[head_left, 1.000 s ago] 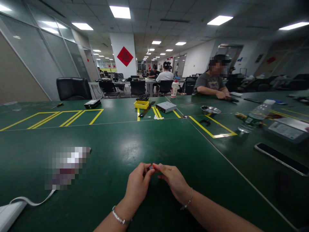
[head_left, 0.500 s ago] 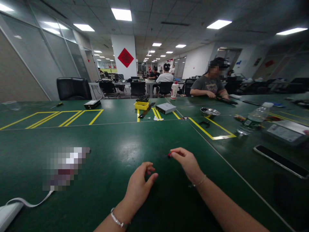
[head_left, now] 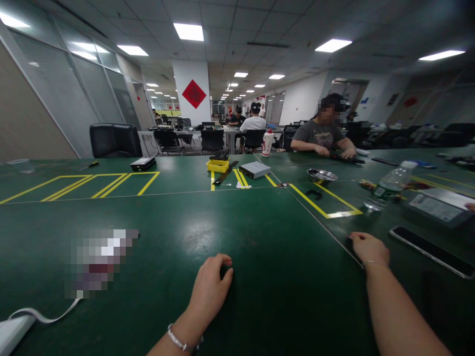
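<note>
My left hand (head_left: 211, 283) rests low over the green table (head_left: 274, 277), its fingers loosely curved and the thumb apart from them. Nothing shows between them. Further right, my right hand (head_left: 371, 249) is beside the pale seam in the table, with fingertips and thumb drawn together. Whatever the right fingers hold, if anything, is hidden. Closest to that hand lies a dark smartphone (head_left: 430, 251), to its right and not touched. A clear plastic bottle (head_left: 389, 187) with a green label stands beyond it.
Across the table are a yellow tray (head_left: 217, 165), a grey box (head_left: 255, 170), a metal bowl (head_left: 322, 175) and yellow tape outlines. A blurred-out object (head_left: 102, 262) with a white strap lies left. Opposite, a person in a grey shirt (head_left: 315, 136) handles a dark object.
My right hand has moved right, from the middle to near the phone; the small red thing at its fingertips no longer shows. My left hand has shifted slightly left and down.
</note>
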Demonstrator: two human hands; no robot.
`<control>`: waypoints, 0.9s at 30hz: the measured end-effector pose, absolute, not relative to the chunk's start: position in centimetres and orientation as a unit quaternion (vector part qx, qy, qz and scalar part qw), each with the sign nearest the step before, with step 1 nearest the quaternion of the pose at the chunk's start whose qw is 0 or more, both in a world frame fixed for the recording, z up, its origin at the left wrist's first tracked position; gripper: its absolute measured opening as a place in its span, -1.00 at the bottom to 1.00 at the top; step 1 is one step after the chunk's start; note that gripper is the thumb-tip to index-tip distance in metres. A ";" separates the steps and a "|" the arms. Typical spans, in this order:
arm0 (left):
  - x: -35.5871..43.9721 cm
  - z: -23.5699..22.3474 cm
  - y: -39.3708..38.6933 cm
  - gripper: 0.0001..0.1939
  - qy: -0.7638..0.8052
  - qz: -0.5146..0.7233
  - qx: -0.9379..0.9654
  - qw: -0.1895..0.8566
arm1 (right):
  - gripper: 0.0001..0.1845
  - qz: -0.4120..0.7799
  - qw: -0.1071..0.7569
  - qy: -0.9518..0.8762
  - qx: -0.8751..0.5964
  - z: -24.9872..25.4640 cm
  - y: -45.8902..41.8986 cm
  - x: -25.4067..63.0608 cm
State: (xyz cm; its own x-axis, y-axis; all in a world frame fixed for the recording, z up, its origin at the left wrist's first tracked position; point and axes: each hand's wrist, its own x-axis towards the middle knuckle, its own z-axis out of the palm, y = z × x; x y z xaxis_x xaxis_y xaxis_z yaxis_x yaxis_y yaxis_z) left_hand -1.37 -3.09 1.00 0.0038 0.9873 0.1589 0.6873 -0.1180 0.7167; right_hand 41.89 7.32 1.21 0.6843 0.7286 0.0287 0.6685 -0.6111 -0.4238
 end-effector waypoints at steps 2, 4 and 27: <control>-1.4 1.2 -3.2 -0.80 0.625 0.321 0.676 0.223 | -0.62 0.068 0.192 -0.385 -0.900 0.6 7.5 42.1; -1.4 1.4 -3.2 -0.80 0.622 0.312 0.686 0.215 | -0.60 0.064 0.180 -0.382 -0.904 0.1 7.7 42.3; -1.2 0.7 -3.7 -0.49 0.609 0.127 0.778 0.082 | -0.40 0.212 0.092 -0.896 -0.379 2.4 1.9 18.2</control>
